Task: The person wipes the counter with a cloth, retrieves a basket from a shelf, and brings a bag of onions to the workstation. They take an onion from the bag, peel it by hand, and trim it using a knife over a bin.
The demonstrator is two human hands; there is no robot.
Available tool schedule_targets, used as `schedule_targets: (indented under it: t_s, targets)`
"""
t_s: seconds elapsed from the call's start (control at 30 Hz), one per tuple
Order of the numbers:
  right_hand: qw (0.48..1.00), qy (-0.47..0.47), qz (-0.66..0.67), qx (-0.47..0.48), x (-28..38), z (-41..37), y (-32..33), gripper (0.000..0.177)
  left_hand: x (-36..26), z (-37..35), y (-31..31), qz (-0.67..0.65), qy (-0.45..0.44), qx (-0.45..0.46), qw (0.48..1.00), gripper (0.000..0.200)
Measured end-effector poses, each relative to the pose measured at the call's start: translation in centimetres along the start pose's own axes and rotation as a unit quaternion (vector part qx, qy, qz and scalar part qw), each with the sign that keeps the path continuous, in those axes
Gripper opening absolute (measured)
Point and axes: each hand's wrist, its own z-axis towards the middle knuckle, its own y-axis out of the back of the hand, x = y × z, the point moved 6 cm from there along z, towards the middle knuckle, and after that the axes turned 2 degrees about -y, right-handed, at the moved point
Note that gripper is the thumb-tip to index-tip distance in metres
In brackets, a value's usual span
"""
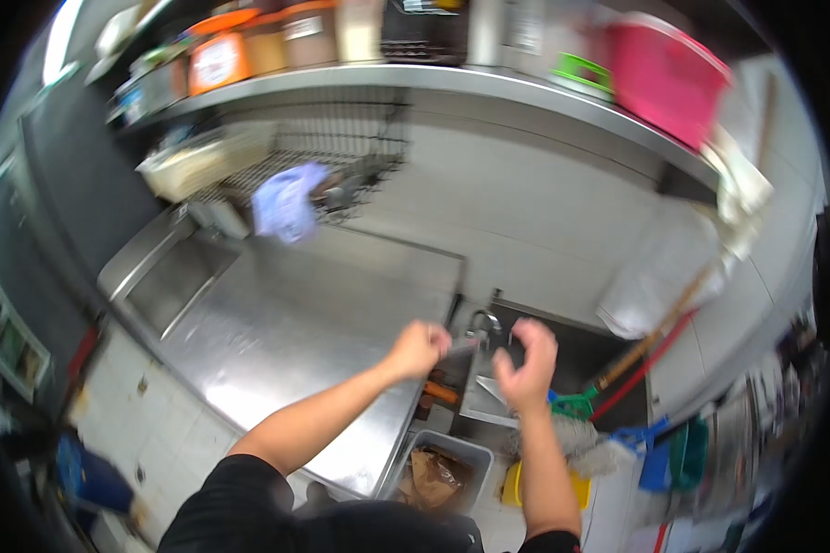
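My left hand (421,350) is above the right edge of the steel table (323,304), with its fingers curled together. A blurred grey shape beside its fingertips is too unclear to name, and whether it is held cannot be told. To the right, my right hand (528,364) is raised in front of the small sink (489,401), its thumb and fingers apart and nothing visible between them. The curved faucet (484,321) stands between and just beyond both hands.
Below the hands is a grey bin (484,461) holding brown paper. A yellow bucket (513,484), mops and a red pole (644,367) are at the right. A shelf (433,77) with containers crosses above; a purple cloth (286,201) hangs at the rack.
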Motion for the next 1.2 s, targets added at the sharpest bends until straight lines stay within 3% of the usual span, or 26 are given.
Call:
schedule_targets:
  t_s: [0.1,0.17,0.3,0.37,0.4,0.43,0.47,0.53,0.6,0.67,0.73,0.77,0.8,0.83,0.87,0.9,0.97,1.07,1.1,1.17,1.2]
  targets:
    - [0.976,0.037,-0.003,0.214,5.4,-8.0,-6.6,0.063,8.6,-9.2,-0.9,-0.016,0.101,0.022,0.995,0.012]
    - [0.952,0.056,0.037,0.297,7.3,-12.5,-10.0,0.066,13.0,-15.0,-0.6,-0.047,0.24,0.039,0.969,0.01]
    - [0.912,0.136,0.089,0.376,11.9,-17.1,-15.2,0.052,17.8,-23.7,1.3,-0.193,0.34,0.003,0.92,0.012]
    - [0.879,0.163,0.193,0.405,14.6,-18.0,-17.5,0.04,18.7,-26.3,4.4,-0.161,0.349,0.024,0.923,0.025]
    - [0.883,0.18,0.229,0.369,16.2,-17.7,-18.2,0.023,18.7,-27.6,7.2,-0.039,0.325,-0.004,0.945,0.046]
    - [0.877,0.191,0.235,0.374,17.6,-17.5,-19.3,0.023,20.5,-29.5,9.9,0.083,0.359,-0.083,0.926,0.063]
    - [0.865,0.212,0.25,0.38,19.2,-17.5,-20.4,0.018,18.2,-31.0,13.8,0.242,0.372,-0.143,0.885,0.065]
    - [0.849,0.242,0.26,0.39,22.5,-17.7,-22.6,0.012,18.9,-36.6,19.4,0.329,0.322,-0.33,0.824,0.058]
    - [0.838,0.272,0.272,0.388,26.3,-18.1,-24.8,0.012,22.5,-44.3,22.9,0.133,0.315,-0.49,0.802,0.052]
    - [0.825,0.307,0.283,0.38,31.2,-18.5,-26.4,0.013,27.5,-53.4,23.1,0.016,0.346,-0.532,0.773,0.037]
    - [0.806,0.304,0.296,0.413,36.5,-19.7,-28.2,0.014,34.0,-65.1,19.4,0.157,0.457,-0.496,0.721,0.031]
    - [0.796,0.287,0.299,0.441,39.1,-20.6,-29.1,0.015,39.5,-72.0,14.9,0.314,0.46,-0.353,0.752,0.03]
    - [0.776,0.277,0.304,0.479,41.4,-21.8,-30.3,0.016,42.1,-79.1,9.7,0.145,0.63,-0.253,0.72,0.031]
    - [0.767,0.289,0.314,0.48,43.7,-23.0,-31.2,0.016,45.0,-87.0,2.8,0.232,0.695,-0.192,0.653,0.026]
    - [0.754,0.267,0.276,0.533,45.4,-25.0,-32.9,0.016,41.1,-89.6,-1.7,0.216,0.698,0.007,0.683,0.029]
    - [0.739,0.244,0.233,0.583,46.5,-27.3,-34.8,0.016,40.2,-94.0,-7.2,0.06,0.791,-0.144,0.592,0.04]
    - [0.709,0.195,0.168,0.656,47.6,-32.0,-38.5,0.021,34.7,-100.1,-14.2,0.063,0.639,-0.106,0.76,0.038]
    - [0.653,0.144,0.042,0.743,45.3,-40.0,-43.7,0.027,28.6,-101.3,-20.9,0.001,0.539,-0.242,0.806,0.024]
    - [0.63,0.149,0.005,0.762,44.5,-40.7,-43.8,0.027,26.9,-100.1,-22.1,0.073,0.591,-0.371,0.712,0.019]
    - [0.58,0.18,-0.094,0.789,39.5,-45.3,-47.2,0.034,18.5,-93.6,-12.4,0.037,0.602,-0.47,0.644,0.016]
    - [0.512,0.275,-0.078,0.81,35.7,-49.1,-51.0,0.035,28.2,-98.3,-20.1,-0.282,0.787,-0.438,0.329,0.022]
